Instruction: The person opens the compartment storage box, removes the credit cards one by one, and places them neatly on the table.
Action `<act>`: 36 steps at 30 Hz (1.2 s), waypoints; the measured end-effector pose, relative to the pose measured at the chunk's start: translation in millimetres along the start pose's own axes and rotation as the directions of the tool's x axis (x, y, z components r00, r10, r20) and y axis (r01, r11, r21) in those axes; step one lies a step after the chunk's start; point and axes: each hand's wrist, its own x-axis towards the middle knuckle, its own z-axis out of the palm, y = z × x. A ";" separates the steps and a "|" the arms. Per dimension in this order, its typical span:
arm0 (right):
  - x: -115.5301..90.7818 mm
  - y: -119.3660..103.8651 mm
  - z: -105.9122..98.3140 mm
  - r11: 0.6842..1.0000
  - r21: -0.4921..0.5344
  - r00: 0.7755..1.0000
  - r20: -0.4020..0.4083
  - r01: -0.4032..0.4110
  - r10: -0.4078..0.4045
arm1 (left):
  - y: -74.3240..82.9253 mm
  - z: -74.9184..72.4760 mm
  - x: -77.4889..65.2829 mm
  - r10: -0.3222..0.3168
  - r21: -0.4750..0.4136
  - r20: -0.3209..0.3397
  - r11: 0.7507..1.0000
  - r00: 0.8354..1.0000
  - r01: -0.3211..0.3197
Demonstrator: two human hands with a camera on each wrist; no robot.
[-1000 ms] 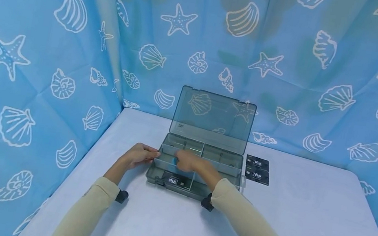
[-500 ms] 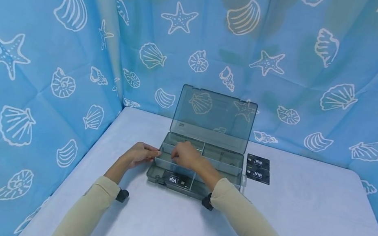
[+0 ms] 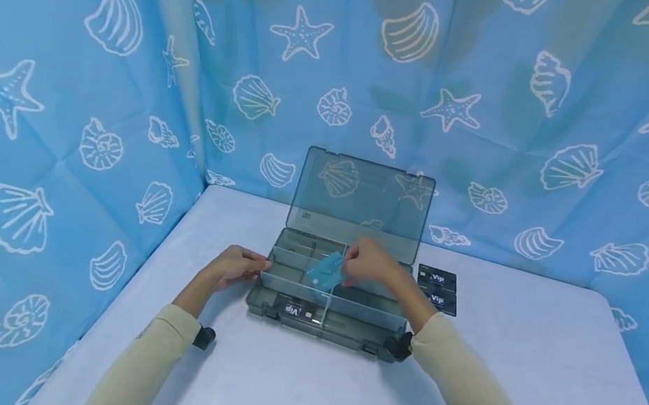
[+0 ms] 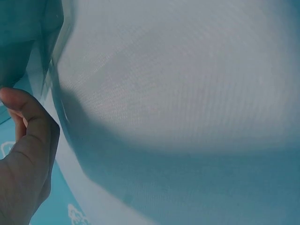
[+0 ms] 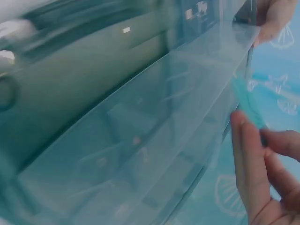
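Observation:
A dark translucent compartment box [image 3: 350, 339] stands on the table, its hinged lid [image 3: 359, 204] raised at the back. My left hand [image 3: 235, 264] holds the box's left wall, thumb at the rim; the right wrist view shows this hand [image 5: 272, 18] at the box corner. Above the middle row, my right hand [image 3: 367, 262] pinches a turquoise card [image 3: 326, 272] by its right end. The card [image 5: 248, 103] appears nearly edge-on and blurred between thumb and fingers in the right wrist view. A black Vip card [image 3: 291, 308] lies in the front left compartment.
Two black Vip cards, a rear one [image 3: 437, 278] and a nearer one [image 3: 441, 300], lie on the white tabletop [image 3: 526, 376] right of the box. A blue curtain [image 3: 503, 117] with shell prints closes off the back and left side.
My right hand has drawn the turquoise card up from the left middle compartment and moved it right, over the box's middle. My left hand stays at the left wall.

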 end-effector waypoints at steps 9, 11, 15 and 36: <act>-39.6 39.3 -12.3 0.958 0.280 0.987 -0.129 -0.058 0.097 | -2.8 -0.2 -1.5 0.022 0.003 0.016 1.000 1.000 -0.023; -48.9 46.3 -14.4 0.923 0.378 0.976 -0.166 -0.068 0.140 | -3.9 0.0 -2.6 0.027 0.008 0.015 1.000 1.000 -0.027; -65.2 67.9 -18.9 0.838 0.543 0.961 -0.202 -0.049 0.187 | -6.7 -0.1 -3.5 0.019 0.023 0.007 1.000 1.000 -0.019; -167.1 168.6 -46.2 0.755 0.623 0.812 -0.323 -0.205 0.487 | -3.5 3.0 -3.8 0.050 0.010 0.021 0.999 0.999 -0.050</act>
